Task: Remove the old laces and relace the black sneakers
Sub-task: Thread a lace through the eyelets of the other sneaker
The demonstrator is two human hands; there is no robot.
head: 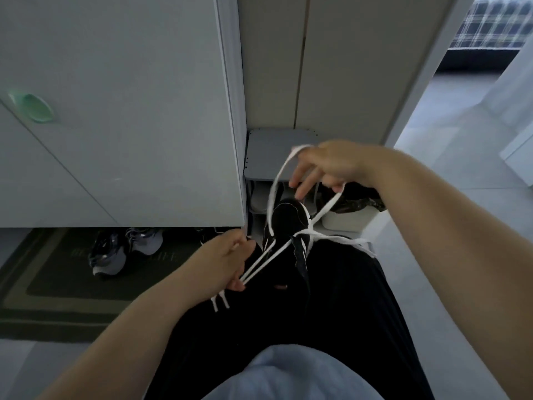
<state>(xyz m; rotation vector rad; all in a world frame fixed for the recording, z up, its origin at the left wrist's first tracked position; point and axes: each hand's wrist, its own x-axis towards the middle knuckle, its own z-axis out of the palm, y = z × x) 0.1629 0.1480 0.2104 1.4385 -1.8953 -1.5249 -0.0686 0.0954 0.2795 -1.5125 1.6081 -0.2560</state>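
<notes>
A black sneaker [287, 217] with white side stripes sits on my lap, toe pointing away from me. A white lace [272, 189] runs from its eyelets in a big loop. My left hand [222, 264] pinches two strands of the lace low on the left, and their tips hang below my fingers. My right hand [323, 166] is raised above the sneaker. The lace loop passes over its fingers, which hook the strand on both sides.
A white cabinet [121, 111] with a green handle [34, 106] fills the left. A grey shoe rack [277, 157] stands behind the sneaker. A pair of grey trainers [124, 249] lies on a dark mat [57, 284]. Pale floor tiles [432, 212] stretch to the right.
</notes>
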